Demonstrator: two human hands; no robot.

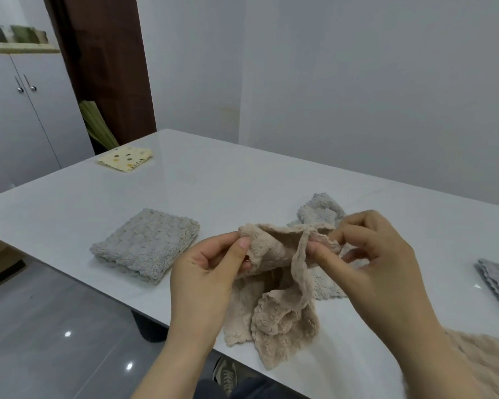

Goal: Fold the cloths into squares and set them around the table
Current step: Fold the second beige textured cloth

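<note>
Both hands pinch the beige fleece cloth (274, 298) above the white table (213, 191), left hand (205, 272) and right hand (378, 254) gripping its top edge; folded grey cloth (146, 244) lies left.

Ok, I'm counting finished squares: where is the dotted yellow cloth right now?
In the head view, the dotted yellow cloth lies folded at the far left corner of the table, beyond the folded grey cloth.
</note>
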